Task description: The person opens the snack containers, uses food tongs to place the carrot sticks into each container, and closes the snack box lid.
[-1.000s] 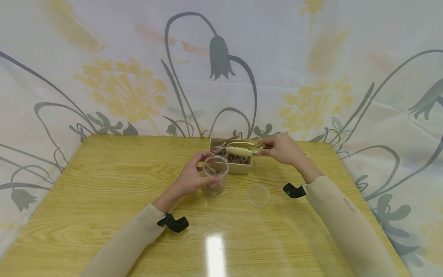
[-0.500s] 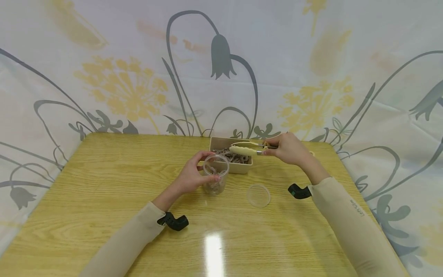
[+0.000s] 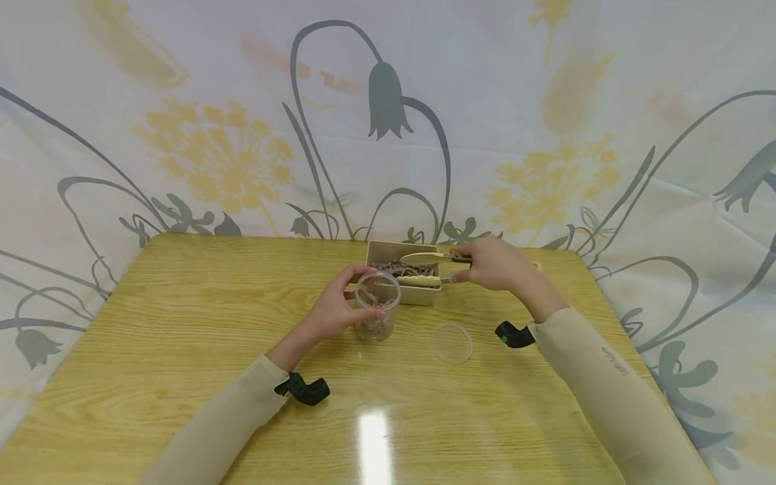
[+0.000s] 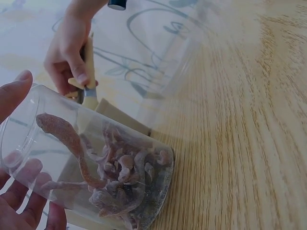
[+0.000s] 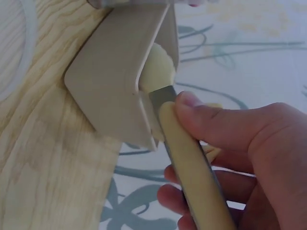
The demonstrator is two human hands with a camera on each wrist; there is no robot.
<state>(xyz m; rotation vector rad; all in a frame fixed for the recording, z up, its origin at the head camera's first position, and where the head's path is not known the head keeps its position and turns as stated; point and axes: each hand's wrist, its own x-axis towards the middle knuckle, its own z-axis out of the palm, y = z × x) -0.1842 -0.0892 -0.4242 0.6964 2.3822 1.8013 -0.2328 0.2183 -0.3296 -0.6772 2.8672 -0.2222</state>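
Note:
My left hand [image 3: 336,310] grips a clear plastic cup [image 3: 377,327] on the table, thumb on one side and fingers on the other. Through its wall in the left wrist view, brownish, shrivelled dried strips [image 4: 117,167] fill the lower part. Behind the cup stands a beige rectangular box [image 3: 418,295] with more brown strips [image 3: 394,268] inside. My right hand [image 3: 500,264] holds cream-coloured tongs [image 3: 421,280] by the handles. The two tong tips are spread apart and reach down into the box; whether they touch the strips I cannot tell.
A round translucent lid [image 3: 453,343] lies flat on the wooden table [image 3: 212,350], right of the cup. A small pale ring [image 3: 537,267] rests near the back edge at right. A flower-patterned curtain [image 3: 388,168] hangs behind the table.
The tongs first drew back right with their tips close together, then returned left and lower into the box with tips spread wider. The left hand and cup have stayed in place.

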